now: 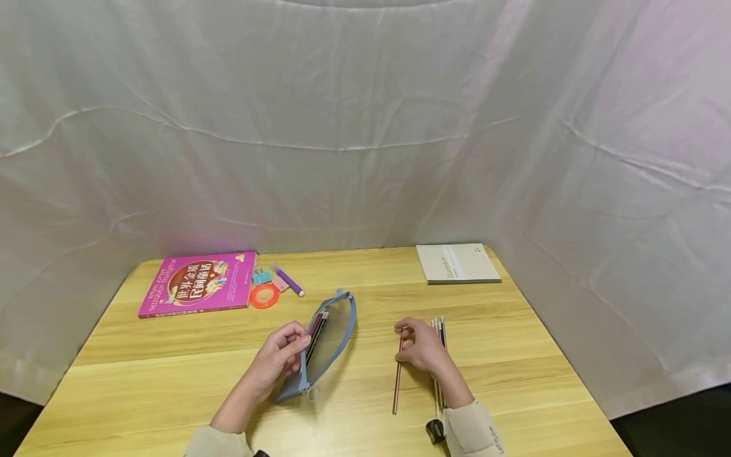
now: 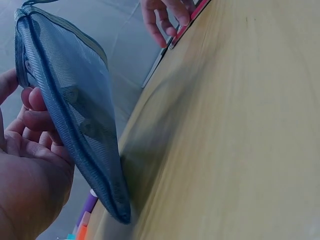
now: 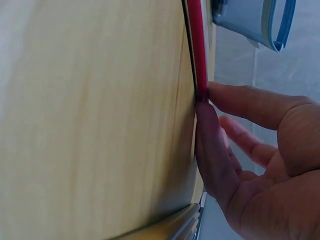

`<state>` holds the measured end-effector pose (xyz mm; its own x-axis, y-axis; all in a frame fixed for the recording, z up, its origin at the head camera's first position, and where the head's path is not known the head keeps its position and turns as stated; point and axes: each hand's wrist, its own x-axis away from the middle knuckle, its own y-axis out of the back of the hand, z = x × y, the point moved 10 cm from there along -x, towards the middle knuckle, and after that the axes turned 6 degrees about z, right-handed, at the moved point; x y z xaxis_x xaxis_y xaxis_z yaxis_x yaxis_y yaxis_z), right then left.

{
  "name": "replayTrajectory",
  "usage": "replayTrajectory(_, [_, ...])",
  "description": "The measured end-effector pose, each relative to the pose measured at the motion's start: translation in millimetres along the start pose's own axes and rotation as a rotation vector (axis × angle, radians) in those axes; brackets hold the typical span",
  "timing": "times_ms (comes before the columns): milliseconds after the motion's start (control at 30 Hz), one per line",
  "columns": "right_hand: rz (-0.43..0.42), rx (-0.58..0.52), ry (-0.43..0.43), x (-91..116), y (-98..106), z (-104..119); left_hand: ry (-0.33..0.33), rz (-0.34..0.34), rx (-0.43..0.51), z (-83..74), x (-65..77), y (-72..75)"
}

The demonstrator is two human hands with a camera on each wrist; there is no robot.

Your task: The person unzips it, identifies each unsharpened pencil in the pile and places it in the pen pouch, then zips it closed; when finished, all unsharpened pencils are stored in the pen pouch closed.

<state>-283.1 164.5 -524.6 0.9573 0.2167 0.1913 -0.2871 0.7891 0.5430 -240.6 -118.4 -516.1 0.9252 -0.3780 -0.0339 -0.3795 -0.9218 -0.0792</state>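
My left hand (image 1: 275, 355) grips one side of the blue mesh zip pouch (image 1: 343, 344) between thumb and fingers. The pouch is unzipped and its mouth gapes; several dark and reddish pencils (image 1: 317, 335) stand slanted inside it. In the left wrist view the mesh side of the pouch (image 2: 82, 125) is tilted over the table. To the right, my right hand (image 1: 425, 346) pinches a red-and-black striped pencil (image 1: 396, 387) near its far end. In the right wrist view this pencil (image 3: 198, 50) lies low along the tabletop, between thumb and finger. Several more pencils (image 1: 440, 327) lie partly hidden beneath the right wrist.
A pink book (image 1: 228, 289) lies at the back left of the wooden table (image 1: 171, 387). Beside it are an orange tape roll (image 1: 264, 296), teal binder clips (image 1: 262, 277), a pink eraser (image 1: 280, 284) and a purple marker (image 1: 288, 280). A pale notebook (image 1: 462, 263) rests at the back right. Grey curtains surround the table.
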Motion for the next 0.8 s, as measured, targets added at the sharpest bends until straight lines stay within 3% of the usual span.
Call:
replayTrajectory(267, [-0.062,0.095,-0.057,-0.7,8.9,-4.4,0.002,0.001,0.005,0.8,0.7,-0.6])
replayTrajectory(533, [-0.028,0.144,-0.035,-2.6,4.4,-3.1,0.005,0.003,0.016,0.9,0.1,-3.4])
replayTrajectory(800, [-0.003,0.118,-0.037,-2.1,2.5,-0.8,-0.011,0.023,0.006,0.3,0.2,-5.0])
